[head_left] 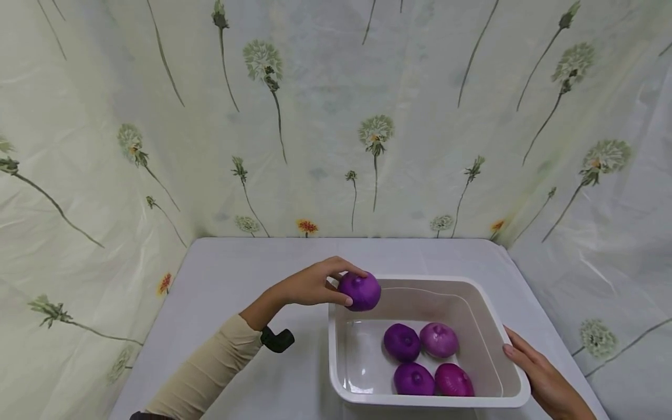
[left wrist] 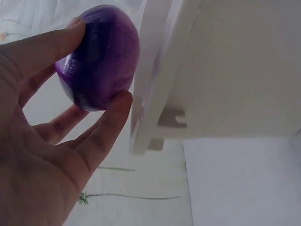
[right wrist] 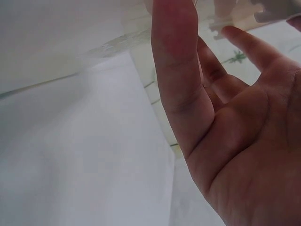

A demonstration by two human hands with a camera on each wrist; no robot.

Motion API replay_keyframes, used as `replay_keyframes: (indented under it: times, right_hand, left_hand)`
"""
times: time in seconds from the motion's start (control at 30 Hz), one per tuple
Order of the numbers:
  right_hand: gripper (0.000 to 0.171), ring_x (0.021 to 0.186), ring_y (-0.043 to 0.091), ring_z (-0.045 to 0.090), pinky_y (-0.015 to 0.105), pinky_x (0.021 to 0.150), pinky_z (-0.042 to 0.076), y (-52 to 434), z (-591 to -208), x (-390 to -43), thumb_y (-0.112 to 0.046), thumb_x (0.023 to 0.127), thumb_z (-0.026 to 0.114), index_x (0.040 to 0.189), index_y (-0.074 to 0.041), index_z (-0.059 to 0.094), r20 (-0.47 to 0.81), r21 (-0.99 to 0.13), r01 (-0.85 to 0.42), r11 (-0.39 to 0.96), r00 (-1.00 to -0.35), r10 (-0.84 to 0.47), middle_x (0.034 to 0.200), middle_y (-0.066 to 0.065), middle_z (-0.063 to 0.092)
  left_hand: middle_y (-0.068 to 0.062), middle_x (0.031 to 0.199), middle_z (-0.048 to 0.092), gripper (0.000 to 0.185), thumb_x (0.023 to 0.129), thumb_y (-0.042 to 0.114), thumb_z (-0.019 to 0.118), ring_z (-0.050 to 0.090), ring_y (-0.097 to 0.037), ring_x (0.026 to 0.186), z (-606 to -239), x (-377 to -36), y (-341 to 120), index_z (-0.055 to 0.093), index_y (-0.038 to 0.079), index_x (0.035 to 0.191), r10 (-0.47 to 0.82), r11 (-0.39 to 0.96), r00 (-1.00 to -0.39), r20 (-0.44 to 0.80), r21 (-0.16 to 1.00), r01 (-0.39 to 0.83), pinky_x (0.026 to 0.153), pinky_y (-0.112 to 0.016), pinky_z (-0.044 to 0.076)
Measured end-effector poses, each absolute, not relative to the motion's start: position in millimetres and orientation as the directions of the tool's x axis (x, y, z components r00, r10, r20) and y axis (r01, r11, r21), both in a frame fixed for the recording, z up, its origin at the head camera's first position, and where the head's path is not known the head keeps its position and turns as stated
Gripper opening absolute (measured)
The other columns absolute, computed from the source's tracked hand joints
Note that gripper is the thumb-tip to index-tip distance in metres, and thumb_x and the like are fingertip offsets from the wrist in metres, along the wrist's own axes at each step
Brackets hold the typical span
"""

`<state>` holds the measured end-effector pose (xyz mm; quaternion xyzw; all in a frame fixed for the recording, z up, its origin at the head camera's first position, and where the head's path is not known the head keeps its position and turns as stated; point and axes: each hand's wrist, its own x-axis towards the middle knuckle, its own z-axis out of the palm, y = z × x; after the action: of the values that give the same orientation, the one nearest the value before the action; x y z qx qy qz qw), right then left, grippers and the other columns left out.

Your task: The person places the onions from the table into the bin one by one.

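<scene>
My left hand (head_left: 314, 284) holds a purple onion (head_left: 360, 291) between thumb and fingers, over the left back corner of a white plastic tub (head_left: 425, 399). In the left wrist view the onion (left wrist: 106, 59) looks round and glossy, beside the tub's outer wall (left wrist: 235, 70). Inside the tub sit a dark purple onion (head_left: 402, 342), a lighter one (head_left: 438, 339), another purple one (head_left: 414, 378) and a pinkish one (head_left: 454, 380), grouped toward the right front. At the tub's right side my right hand (head_left: 546, 373) grips the rim, thumb on top and fingers outside.
The tub stands on a table with a white cover (head_left: 252, 256). A curtain (head_left: 325, 134) printed with dandelions hangs behind the table and along both sides. A dark green band piece (head_left: 277, 339) sticks out at my left wrist.
</scene>
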<state>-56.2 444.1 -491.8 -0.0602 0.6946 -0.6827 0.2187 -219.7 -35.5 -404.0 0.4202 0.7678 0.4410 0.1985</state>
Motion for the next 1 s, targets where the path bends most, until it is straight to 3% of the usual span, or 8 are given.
replay_keyframes:
  times: [0.27,0.47,0.57,0.73,1.0]
  right_hand:
    - [0.053,0.115,0.000,0.060,0.033,0.086,0.057,443,-491,-56,-0.021,0.112,0.022,0.161,-0.033,0.008,-0.240,-0.971,0.219,0.100,-0.911,-0.335,0.130,-0.032,0.056]
    - [0.052,0.115,0.001,0.061,0.034,0.086,0.057,443,-489,-57,-0.022,0.112,0.022,0.161,-0.036,0.010,-0.251,-0.968,0.229,0.104,-0.905,-0.344,0.130,-0.031,0.056]
    - [0.052,0.116,0.001,0.061,0.035,0.088,0.057,443,-488,-57,-0.023,0.112,0.022,0.160,-0.038,0.010,-0.256,-0.967,0.234,0.104,-0.897,-0.360,0.131,-0.032,0.055]
    - [0.052,0.116,0.001,0.060,0.035,0.089,0.056,442,-488,-57,-0.026,0.112,0.023,0.160,-0.039,0.010,-0.276,-0.961,0.253,0.111,-0.893,-0.356,0.131,-0.033,0.054]
    - [0.051,0.116,0.001,0.060,0.034,0.087,0.057,444,-491,-56,-0.022,0.112,0.022,0.159,-0.040,0.013,-0.251,-0.968,0.239,0.080,-0.900,-0.357,0.131,-0.032,0.055]
  left_hand:
    - [-0.002,0.137,0.052,0.052,0.089,0.017,0.076,0.049,-0.012,0.123,-401,-222,-6,0.059,0.023,0.138,0.905,0.211,-0.420,0.060,0.794,0.569,0.090,-0.022,0.054]
    - [-0.001,0.135,0.053,0.051,0.090,0.019,0.076,0.049,-0.008,0.120,-402,-223,17,0.059,0.026,0.137,0.959,0.226,-0.279,-0.051,0.732,0.643,0.091,-0.019,0.051]
    - [0.004,0.133,0.057,0.051,0.088,0.021,0.078,0.049,-0.005,0.119,-404,-220,31,0.060,0.028,0.136,0.969,0.241,-0.220,-0.114,0.637,0.732,0.093,-0.018,0.047]
    - [0.008,0.136,0.057,0.050,0.086,0.024,0.079,0.048,-0.003,0.123,-409,-211,49,0.062,0.030,0.133,0.958,0.269,-0.168,-0.234,0.521,0.810,0.100,-0.018,0.042]
    - [0.007,0.138,0.058,0.049,0.085,0.019,0.081,0.049,-0.003,0.124,-416,-208,60,0.063,0.027,0.130,0.950,0.252,-0.096,-0.296,0.550,0.796,0.102,-0.017,0.042]
